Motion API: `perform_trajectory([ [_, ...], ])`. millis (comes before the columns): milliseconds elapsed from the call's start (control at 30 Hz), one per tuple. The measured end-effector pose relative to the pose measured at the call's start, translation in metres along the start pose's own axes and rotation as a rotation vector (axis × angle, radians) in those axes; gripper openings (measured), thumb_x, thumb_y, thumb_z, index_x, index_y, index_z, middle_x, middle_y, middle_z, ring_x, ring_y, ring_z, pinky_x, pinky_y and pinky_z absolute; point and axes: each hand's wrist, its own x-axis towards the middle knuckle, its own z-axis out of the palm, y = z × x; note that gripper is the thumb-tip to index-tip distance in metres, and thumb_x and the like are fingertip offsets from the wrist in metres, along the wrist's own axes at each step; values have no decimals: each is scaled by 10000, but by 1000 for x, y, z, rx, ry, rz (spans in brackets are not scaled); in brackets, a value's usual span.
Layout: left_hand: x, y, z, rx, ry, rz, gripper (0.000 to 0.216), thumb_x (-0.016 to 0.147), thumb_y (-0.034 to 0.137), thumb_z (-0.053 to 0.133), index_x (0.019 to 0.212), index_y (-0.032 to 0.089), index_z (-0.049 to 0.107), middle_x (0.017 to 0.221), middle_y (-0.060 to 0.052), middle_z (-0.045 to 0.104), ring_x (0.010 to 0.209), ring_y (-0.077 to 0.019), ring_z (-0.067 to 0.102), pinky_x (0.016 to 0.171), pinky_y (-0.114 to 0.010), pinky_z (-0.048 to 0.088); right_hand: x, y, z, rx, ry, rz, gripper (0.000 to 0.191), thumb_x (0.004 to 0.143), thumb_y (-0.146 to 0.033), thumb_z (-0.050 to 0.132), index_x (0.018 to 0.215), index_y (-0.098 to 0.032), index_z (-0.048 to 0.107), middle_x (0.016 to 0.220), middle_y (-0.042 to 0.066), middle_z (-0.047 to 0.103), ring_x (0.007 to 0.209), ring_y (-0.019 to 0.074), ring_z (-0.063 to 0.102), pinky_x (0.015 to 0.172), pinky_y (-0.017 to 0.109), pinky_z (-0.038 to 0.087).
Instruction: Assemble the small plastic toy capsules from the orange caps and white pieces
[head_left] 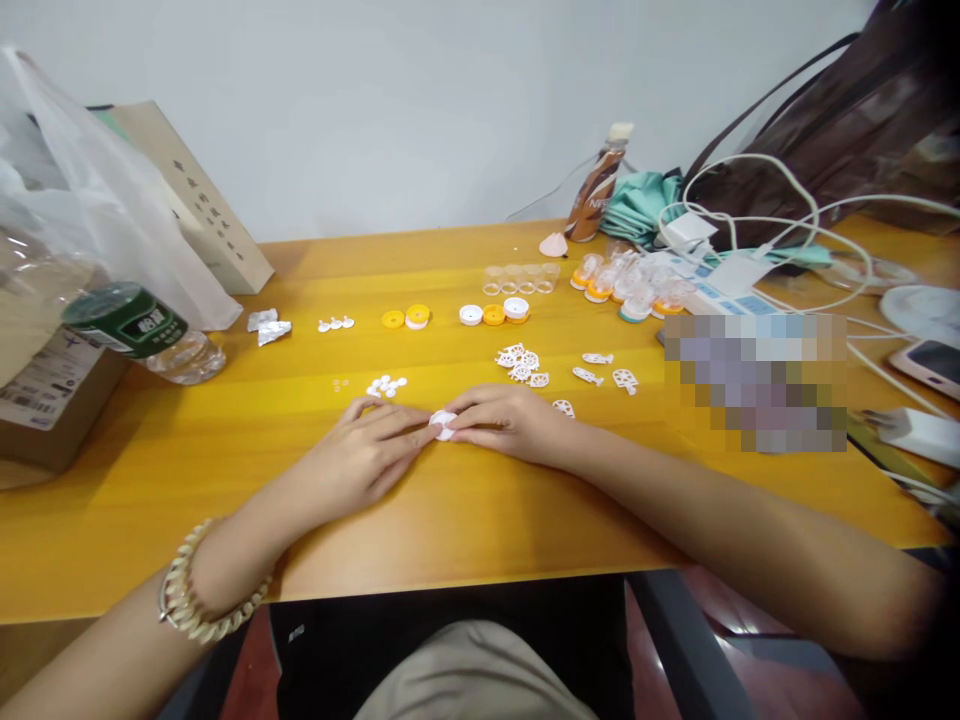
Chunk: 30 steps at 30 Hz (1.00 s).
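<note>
Nearest the camera, a shell bracelet [202, 590] circled the left wrist, and both forearms lay across the front edge of the yellow table [480, 530].

The likeliest trouble sat at the fingertips. The small white piece [442, 422] was tiny and looked smooth, so an uneven squeeze could have shot it out sideways. It would then have been hard to tell from the white cut-out shapes [523, 365] just beyond the right hand and the little white discs [386, 385] just beyond the left. Pressing too hard might also have bent or cracked so thin a piece. A careless slide of either forearm could have swept those loose bits about.

The left hand [367, 455] and right hand [510, 420] met low on the tabletop, near the middle of the table. On both, the fingers were drawn in and nearly closed, their tips pinching the piece from opposite sides. Most of it was covered, so its exact form could not be made out.

Farther back stood yellow and white caps [416, 316] and a row of clear cups [521, 278]. A water bottle [142, 325] lay on its side at the left, where it could have rolled. At the far right, loose white cables [750, 200] might have snagged a reaching arm.
</note>
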Motion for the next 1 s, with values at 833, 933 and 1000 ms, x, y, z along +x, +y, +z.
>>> perform_trajectory([
  [833,33,-42,4,-57,179,-465,133,800,316,603,825,202,668,941,-55,605,891,-214,547,813,-392,423,3,-6,-5,3,-38,136,222,776,-203,615,991,-153,586,969,82,673,887,180,628,811,315,490],
  [933,34,-43,6,-74,183,-507,119,816,288,582,808,198,660,891,-52,609,867,-210,553,784,-381,424,3,-6,-5,9,-32,141,237,761,-190,624,993,-165,583,966,73,674,883,177,632,800,306,494],
  [1000,33,-44,7,-86,195,-509,122,826,278,569,811,193,656,867,-51,608,848,-200,556,767,-363,427,3,-6,-5,13,-30,142,245,750,-192,636,988,-168,583,958,69,673,878,176,633,796,301,494],
])
